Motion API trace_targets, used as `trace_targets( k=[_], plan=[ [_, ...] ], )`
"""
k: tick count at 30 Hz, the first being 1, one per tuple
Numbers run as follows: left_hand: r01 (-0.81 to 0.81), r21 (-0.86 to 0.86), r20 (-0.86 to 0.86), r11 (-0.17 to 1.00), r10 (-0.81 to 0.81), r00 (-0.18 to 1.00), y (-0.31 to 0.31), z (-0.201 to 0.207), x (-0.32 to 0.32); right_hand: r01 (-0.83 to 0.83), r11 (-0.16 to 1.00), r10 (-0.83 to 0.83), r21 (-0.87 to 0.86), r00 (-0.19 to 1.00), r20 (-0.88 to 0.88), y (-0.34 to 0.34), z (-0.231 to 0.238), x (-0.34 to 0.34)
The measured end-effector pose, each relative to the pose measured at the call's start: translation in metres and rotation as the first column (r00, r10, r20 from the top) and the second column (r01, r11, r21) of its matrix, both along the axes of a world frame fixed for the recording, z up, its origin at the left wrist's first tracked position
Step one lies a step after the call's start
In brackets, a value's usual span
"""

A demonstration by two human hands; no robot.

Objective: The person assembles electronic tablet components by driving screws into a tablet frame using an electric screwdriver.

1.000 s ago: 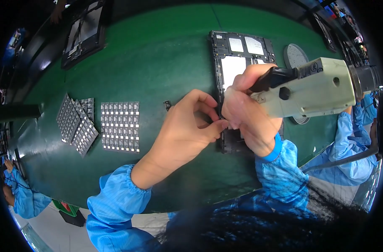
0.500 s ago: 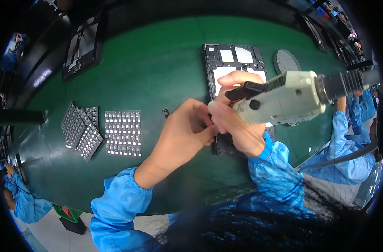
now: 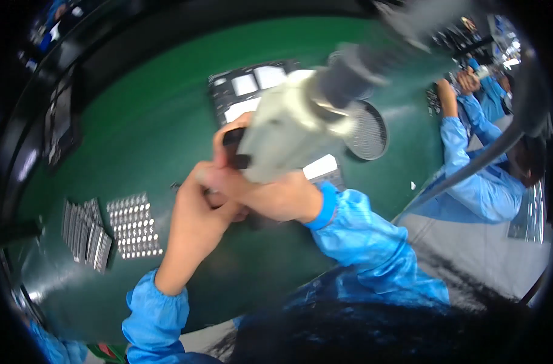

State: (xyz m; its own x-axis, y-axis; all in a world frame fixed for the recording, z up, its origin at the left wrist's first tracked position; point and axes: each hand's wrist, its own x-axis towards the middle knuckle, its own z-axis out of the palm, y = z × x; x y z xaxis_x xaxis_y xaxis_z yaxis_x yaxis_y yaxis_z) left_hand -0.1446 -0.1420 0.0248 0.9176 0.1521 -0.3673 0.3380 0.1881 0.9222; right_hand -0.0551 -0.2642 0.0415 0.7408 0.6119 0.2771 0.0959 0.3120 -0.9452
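A pale electric screwdriver point(image 3: 276, 130) with a black lever is in my right hand point(image 3: 282, 197), whose fingers wrap round its front end. The tool is blurred and its tip is hidden by my hands. My left hand point(image 3: 194, 221) is closed in a pinch, touching the right hand; what its fingertips hold, if anything, is hidden. Beneath and beyond both hands lies an opened flat black device point(image 3: 245, 85) with white panels, its near part mostly covered. Close to my left hand, a small dark part point(image 3: 174, 185) rests on the green table point(image 3: 149, 109).
At left lie a sheet of small parts in rows point(image 3: 134, 227) and overlapping similar sheets point(image 3: 85, 236). A round grey dish point(image 3: 368, 130) stands right of the tool. The tool's thick cable point(image 3: 482, 164) hangs at right, near a co-worker's blue sleeve point(image 3: 476, 188).
The view has shifted and turned, so the device, sheets and hands appear farther left. The screwdriver's rear end now points more upward. My hands remain together, the right still gripping the tool.
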Motion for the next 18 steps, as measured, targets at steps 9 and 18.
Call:
trace_targets(
  k=[9,18],
  plan=[
    [-0.01,0.073,-0.05,0.997,0.014,0.999,-0.003,0.006,0.0,0.354,0.925,-0.343,0.138,0.935,-0.093,-0.097,0.028,0.039],
    [0.006,0.116,-0.077,0.993,0.003,0.997,-0.004,0.005,0.003,0.519,0.827,-0.543,0.217,0.837,0.068,-0.175,-0.019,0.068]
  ],
)
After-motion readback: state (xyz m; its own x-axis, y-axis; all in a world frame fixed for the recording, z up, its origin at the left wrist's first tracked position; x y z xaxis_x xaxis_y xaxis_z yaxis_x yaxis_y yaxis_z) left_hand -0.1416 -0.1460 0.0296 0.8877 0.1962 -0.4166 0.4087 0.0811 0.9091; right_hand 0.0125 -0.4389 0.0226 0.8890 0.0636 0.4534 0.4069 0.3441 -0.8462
